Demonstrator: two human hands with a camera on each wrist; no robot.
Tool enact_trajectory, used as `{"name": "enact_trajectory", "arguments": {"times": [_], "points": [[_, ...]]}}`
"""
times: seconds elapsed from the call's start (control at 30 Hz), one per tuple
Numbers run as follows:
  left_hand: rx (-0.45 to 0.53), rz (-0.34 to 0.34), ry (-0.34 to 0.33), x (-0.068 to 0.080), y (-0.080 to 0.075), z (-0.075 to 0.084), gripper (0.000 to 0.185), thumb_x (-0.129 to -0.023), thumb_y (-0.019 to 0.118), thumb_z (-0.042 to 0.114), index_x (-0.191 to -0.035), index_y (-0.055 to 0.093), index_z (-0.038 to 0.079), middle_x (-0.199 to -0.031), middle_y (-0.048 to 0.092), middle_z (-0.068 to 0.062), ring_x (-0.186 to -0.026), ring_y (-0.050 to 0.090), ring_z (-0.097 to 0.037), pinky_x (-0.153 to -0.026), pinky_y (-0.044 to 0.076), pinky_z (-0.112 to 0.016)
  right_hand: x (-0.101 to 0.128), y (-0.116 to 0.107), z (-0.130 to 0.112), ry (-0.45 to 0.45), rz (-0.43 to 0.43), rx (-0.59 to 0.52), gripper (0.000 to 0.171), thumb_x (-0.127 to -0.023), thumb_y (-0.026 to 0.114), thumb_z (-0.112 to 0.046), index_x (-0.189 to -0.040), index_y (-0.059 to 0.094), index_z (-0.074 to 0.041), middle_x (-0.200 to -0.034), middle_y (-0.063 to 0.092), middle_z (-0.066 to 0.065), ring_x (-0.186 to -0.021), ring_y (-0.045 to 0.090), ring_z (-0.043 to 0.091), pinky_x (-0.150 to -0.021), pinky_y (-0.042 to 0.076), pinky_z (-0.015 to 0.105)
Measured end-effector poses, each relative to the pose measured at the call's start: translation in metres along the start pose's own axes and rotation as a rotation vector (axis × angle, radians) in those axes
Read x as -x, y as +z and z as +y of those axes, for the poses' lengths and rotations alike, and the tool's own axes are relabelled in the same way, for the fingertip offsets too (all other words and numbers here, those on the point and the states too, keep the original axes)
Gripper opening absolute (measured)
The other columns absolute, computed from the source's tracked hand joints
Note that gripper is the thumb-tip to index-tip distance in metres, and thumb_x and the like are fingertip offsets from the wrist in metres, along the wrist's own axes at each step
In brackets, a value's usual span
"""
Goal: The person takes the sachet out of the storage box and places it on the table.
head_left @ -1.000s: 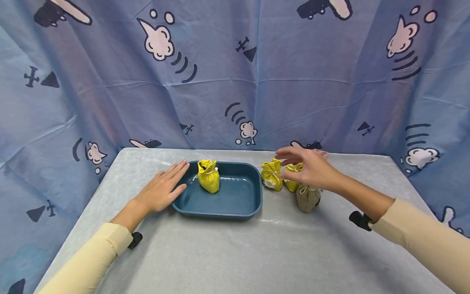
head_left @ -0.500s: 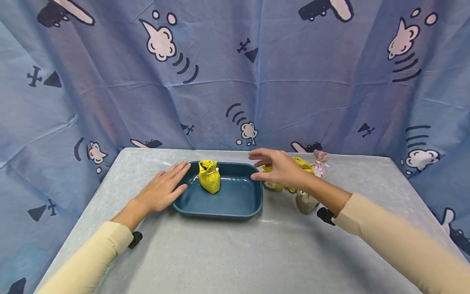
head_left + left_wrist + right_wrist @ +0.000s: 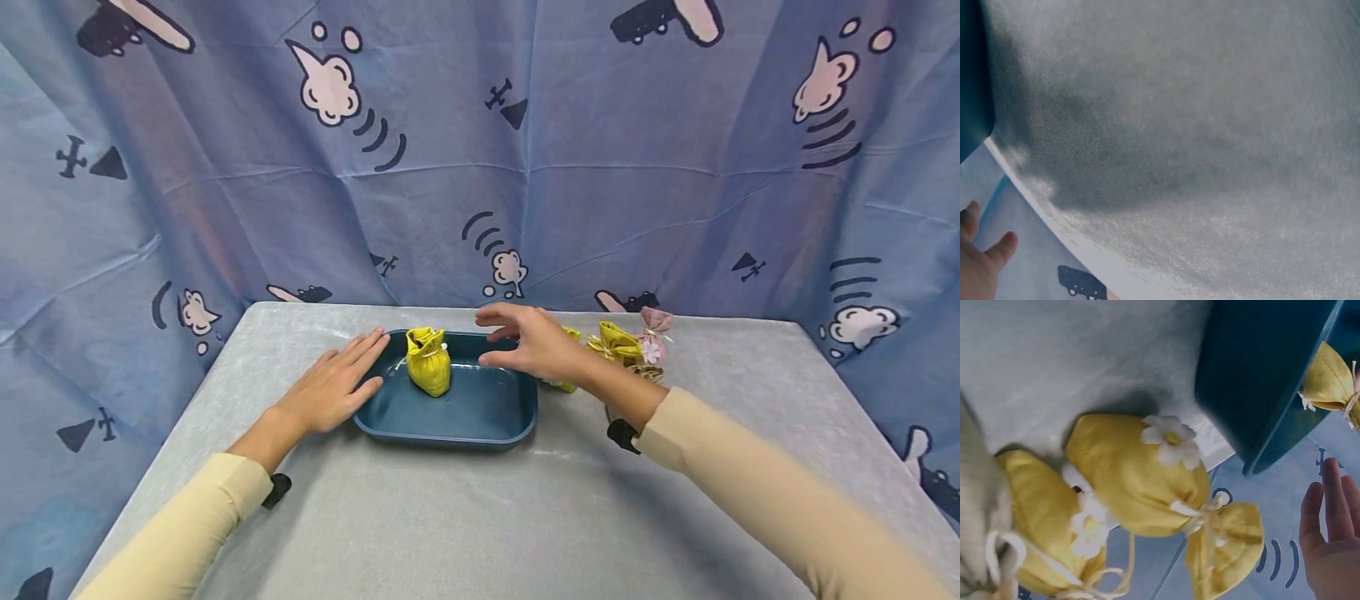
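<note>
**Reaching over the blue tray with an empty right hand**

Hovering above the right part of the blue tray (image 3: 450,417), the right hand (image 3: 528,346) is spread, fingers straight and loosely apart, thumb below them; it holds nothing and touches nothing that shows. Inside the tray, toward its back left, a yellow pouch (image 3: 428,361) stands upright, tied at the neck, just left of the right hand's fingertips and apart from them.

The left hand (image 3: 333,383) lies flat on the grey table (image 3: 465,517), palm down and fingers straight, its fingertips against the tray's left rim. It grips nothing.

Just right of the tray, outside it, a cluster of pouches sits on the table. The flowered yellow pouch (image 3: 1141,481) lies nearest the tray's right wall, a white cloth flower on its side; in the right wrist view it sits close beside the tray's outer wall. A second yellow pouch (image 3: 618,343) is further right of the tray, with a pink pouch (image 3: 654,332) just beyond it. A grey pouch (image 3: 975,506) shows only at the edge of the right wrist view, mostly hidden behind the right forearm in the head view.

Behind the tray hangs a blue patterned curtain (image 3: 480,150).
</note>
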State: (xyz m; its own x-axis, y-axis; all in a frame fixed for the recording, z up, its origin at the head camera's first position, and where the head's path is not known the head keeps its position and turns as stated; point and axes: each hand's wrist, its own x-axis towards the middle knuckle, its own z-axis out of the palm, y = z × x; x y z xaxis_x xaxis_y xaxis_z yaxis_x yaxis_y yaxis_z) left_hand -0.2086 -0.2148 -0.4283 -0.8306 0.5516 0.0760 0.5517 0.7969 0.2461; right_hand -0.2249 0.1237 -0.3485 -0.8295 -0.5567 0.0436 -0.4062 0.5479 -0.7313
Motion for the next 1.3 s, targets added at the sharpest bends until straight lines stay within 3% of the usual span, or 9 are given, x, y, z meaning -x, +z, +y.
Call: {"name": "enact_trajectory", "arguments": {"times": [0.2,0.7,1.3], "points": [[-0.015,0.024,0.017,0.000,0.000,-0.001,0.064,-0.105,0.047,0.034,-0.159,0.024,0.009,-0.165,0.021,-0.009,-0.146,0.029,-0.037,-0.109,0.031,-0.060,-0.011,0.008,-0.003,-0.017,0.000,-0.025,0.062,-0.085,0.081,-0.018,-0.140,0.054,-0.006,-0.138,0.060,0.012,-0.115,0.066,0.027,-0.094,0.053,0.044],[-0.008,0.008,0.000,0.000,0.000,-0.001,0.064,-0.105,0.045,0.036,-0.160,0.022,0.011,-0.165,0.019,-0.007,-0.147,0.027,-0.035,-0.110,0.030,-0.060,-0.037,0.031,-0.016,-0.013,-0.043,-0.030,0.062,-0.084,0.081,-0.012,-0.140,0.054,-0.004,-0.139,0.058,0.013,-0.118,0.064,0.028,-0.091,0.054,0.040],[0.004,-0.007,-0.009,-0.001,0.000,-0.001,0.064,-0.106,0.045,0.035,-0.160,0.021,0.010,-0.166,0.017,-0.006,-0.147,0.027,-0.035,-0.110,0.030,-0.060,-0.057,0.043,-0.026,0.001,-0.097,0.074,0.061,-0.085,0.080,-0.012,-0.140,0.054,-0.004,-0.141,0.057,0.012,-0.128,0.056,0.026,-0.107,0.043,0.040]]}}
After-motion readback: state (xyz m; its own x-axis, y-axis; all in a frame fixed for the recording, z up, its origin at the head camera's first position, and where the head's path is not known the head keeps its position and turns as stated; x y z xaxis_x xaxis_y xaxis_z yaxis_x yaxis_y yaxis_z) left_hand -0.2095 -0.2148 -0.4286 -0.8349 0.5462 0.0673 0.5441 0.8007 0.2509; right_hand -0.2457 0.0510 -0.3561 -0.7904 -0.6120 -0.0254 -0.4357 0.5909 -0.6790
